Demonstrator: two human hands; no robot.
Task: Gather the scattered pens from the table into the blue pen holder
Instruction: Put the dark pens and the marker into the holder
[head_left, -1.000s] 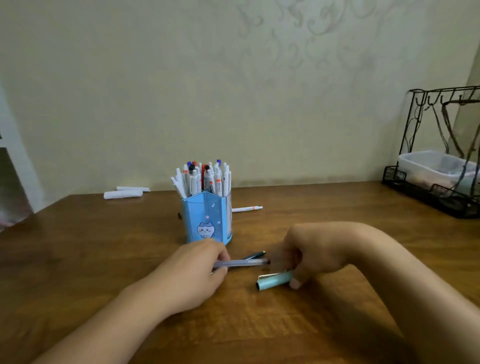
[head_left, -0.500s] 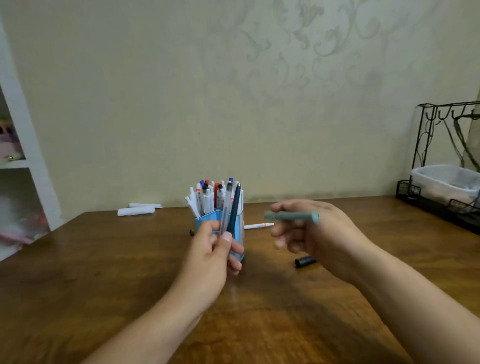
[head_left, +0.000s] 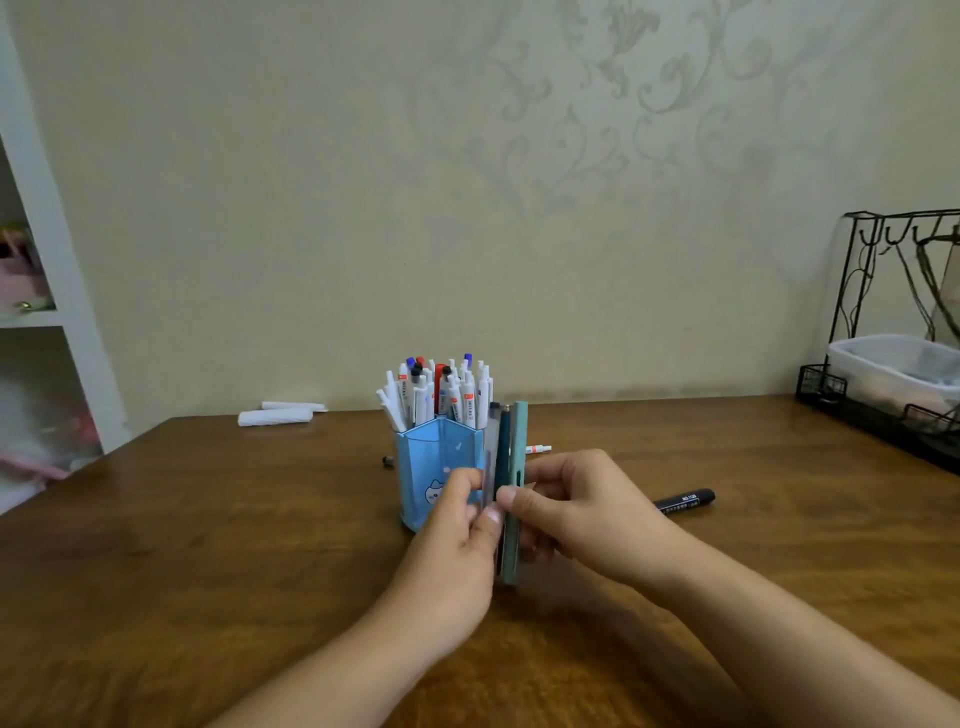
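The blue pen holder (head_left: 431, 457) stands mid-table, packed with several white pens. Just in front of it and to its right, my left hand (head_left: 457, 540) grips a clear pen (head_left: 490, 447) and a dark teal pen (head_left: 503, 447) upright. My right hand (head_left: 576, 509) meets it from the right, pinching a light teal pen (head_left: 518, 441) upright against the other two. A black marker (head_left: 685, 500) lies on the table to the right. A white pen with an orange band (head_left: 537, 448) lies behind my hands, mostly hidden.
The brown wooden table (head_left: 208, 545) ends at the cream wall. White paper rolls (head_left: 278, 414) lie at the back left. A black wire rack (head_left: 883, 415) with a clear tub sits at the far right. White shelves stand at the left. A small dark bit (head_left: 387, 460) lies left of the holder.
Both hands picked pens off the table and lifted them. The right hand has turned its light teal pen upright and brought it against the two pens in the left hand.
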